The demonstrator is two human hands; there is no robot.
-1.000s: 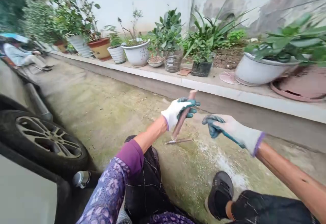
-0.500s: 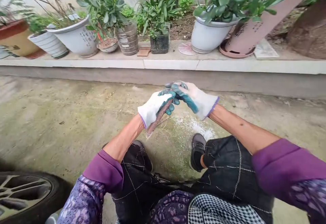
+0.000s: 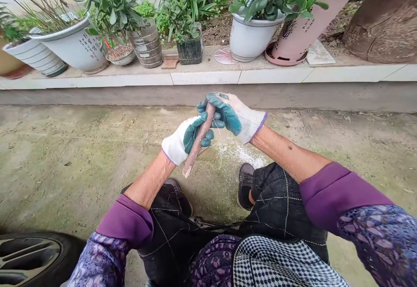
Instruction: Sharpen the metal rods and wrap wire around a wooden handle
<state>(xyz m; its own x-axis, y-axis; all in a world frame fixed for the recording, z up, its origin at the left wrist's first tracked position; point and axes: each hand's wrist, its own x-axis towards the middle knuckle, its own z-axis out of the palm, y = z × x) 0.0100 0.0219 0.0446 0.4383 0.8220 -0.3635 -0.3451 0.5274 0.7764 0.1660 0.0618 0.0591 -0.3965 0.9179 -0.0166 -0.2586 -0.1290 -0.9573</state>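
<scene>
My left hand (image 3: 186,141) and my right hand (image 3: 232,115) both wear white knit gloves with green rubber palms. A reddish-brown peeled stick (image 3: 199,137), perhaps a root or cane, runs diagonally between them. My left hand is closed around its middle. My right fingers wrap its upper end, and its lower tip sticks out below my left hand. Any tool in the gloves is hidden. Pale fibres and white shavings (image 3: 243,153) lie on the concrete beneath my hands, between my feet.
A low white-edged ledge (image 3: 205,77) lines the far side of the stained concrete ground (image 3: 65,169), carrying several potted plants, including a white pot (image 3: 74,48). A car tyre (image 3: 29,256) sits at lower left. My knees and dark shoes (image 3: 246,186) are directly below my hands.
My hands have come together on the stick, with my right hand now on its upper end. The view has turned right, so the car has slid mostly out of view and the seated person has gone.
</scene>
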